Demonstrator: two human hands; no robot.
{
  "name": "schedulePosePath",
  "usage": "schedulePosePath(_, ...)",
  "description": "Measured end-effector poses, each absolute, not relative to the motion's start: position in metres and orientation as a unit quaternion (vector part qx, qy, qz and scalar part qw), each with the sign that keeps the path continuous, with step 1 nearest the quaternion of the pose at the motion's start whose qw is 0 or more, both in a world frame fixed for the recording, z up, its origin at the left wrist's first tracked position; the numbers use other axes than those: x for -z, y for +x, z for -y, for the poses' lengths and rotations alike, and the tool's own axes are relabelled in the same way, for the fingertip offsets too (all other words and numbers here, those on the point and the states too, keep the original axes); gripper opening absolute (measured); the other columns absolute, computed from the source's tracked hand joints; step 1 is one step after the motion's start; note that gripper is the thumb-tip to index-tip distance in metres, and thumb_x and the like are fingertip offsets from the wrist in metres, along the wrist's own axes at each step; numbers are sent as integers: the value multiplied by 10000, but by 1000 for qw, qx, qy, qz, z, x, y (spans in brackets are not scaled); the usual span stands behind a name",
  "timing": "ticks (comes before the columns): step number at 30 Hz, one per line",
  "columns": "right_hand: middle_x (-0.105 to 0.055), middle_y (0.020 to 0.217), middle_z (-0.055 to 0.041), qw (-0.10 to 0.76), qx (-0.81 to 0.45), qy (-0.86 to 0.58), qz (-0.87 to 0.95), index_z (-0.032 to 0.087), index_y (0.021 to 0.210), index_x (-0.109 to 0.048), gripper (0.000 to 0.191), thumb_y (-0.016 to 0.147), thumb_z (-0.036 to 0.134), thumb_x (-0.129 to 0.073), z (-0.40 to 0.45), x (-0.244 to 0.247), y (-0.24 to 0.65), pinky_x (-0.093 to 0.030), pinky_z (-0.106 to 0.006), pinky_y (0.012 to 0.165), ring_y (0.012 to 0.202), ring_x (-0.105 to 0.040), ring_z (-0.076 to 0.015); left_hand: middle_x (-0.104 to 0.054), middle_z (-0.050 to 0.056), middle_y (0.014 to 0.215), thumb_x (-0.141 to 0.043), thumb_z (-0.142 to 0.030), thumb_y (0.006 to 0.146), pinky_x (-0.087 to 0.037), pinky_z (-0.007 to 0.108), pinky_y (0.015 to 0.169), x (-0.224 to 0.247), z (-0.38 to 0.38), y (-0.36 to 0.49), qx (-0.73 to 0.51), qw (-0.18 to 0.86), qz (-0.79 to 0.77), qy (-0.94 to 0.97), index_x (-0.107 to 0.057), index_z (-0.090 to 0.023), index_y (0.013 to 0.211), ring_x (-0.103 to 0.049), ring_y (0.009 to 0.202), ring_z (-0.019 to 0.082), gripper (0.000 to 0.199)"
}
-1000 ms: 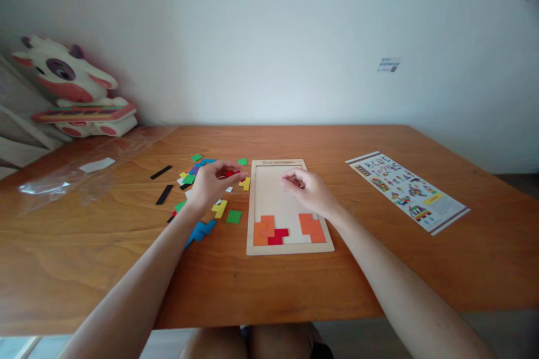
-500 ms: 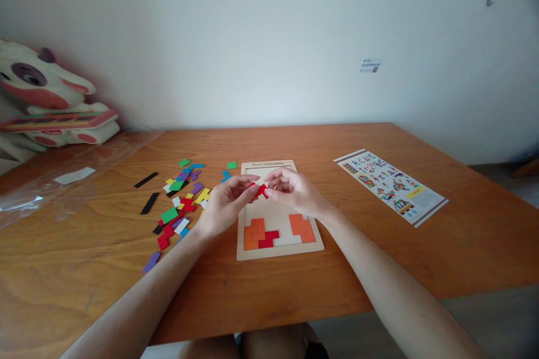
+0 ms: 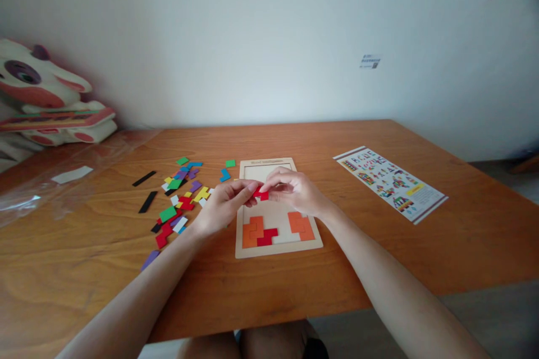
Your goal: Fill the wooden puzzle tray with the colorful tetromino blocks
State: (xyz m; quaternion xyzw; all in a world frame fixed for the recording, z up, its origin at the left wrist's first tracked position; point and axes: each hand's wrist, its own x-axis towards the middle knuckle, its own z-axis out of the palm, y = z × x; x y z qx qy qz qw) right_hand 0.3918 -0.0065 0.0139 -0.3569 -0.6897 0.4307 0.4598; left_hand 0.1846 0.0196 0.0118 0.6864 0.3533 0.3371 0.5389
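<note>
Above the middle of a wooden puzzle board, a red puzzle piece is held between both hands. My left hand pinches its left side with thumb and forefinger. On its right side, my right hand grips it with closed fingers, which hide part of the piece. Orange pieces fill the board's lower left corner, with a flat red piece beside them. More orange pieces lie in the lower right corner.
Several loose coloured pieces are scattered left of the board. A printed pattern sheet lies to the right. At the far left stand a cow-shaped toy keyboard and a clear plastic bag. A wall rises behind the table.
The red piece has been turned between my fingers, and my right fingers have shifted their hold on it. The pieces on the board stay as they were.
</note>
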Motion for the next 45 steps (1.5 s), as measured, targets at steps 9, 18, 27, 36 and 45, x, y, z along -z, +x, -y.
schedulePosePath(9, -718, 703, -17, 246, -542, -448, 667, 179, 911, -770, 309, 762, 448, -744, 8, -28, 430, -516, -261, 639, 632, -632, -123, -699, 91, 955, -465, -293, 964, -492, 308, 816, -11, -13, 183, -228, 255, -227, 912, -695, -187, 999, -627, 890, 193, 255)
schedulePosePath(18, -762, 768, -28, 102, -516, -465, 712, 208, 822, -767, 132, 762, 320, -731, 19, -28, 420, -489, -240, 598, 672, -674, -153, -649, 99, 1003, -541, -256, 927, -474, 286, 839, -7, -10, 182, -168, 190, -157, 955, -710, -186, 995, -610, 915, 186, 195)
schedulePosePath(27, -727, 790, -33, 41, -428, -469, 772, 199, 819, -779, 201, 738, 381, -755, 17, -31, 419, -422, -242, 600, 685, -602, -145, -640, 88, 998, -546, -231, 922, -475, 272, 834, -5, -11, 182, -172, 174, -147, 959, -706, -190, 1000, -609, 913, 177, 183)
schedulePosePath(36, -581, 701, 8, 41, -400, -473, 784, 186, 877, -742, 366, 731, 521, -746, 17, -28, 411, -355, -237, 539, 623, -496, -114, -637, 85, 1001, -563, -223, 917, -474, 280, 838, -8, -10, 182, -154, 180, -149, 960, -711, -182, 1012, -600, 920, 181, 180)
schedulePosePath(45, -598, 695, 7, 11, -395, -480, 783, 183, 839, -744, 300, 736, 465, -745, 17, -31, 417, -351, -239, 529, 601, -496, -110, -639, 84, 1002, -572, -180, 897, -472, 264, 841, -8, -10, 182, -154, 177, -142, 962, -715, -183, 994, -601, 925, 177, 173)
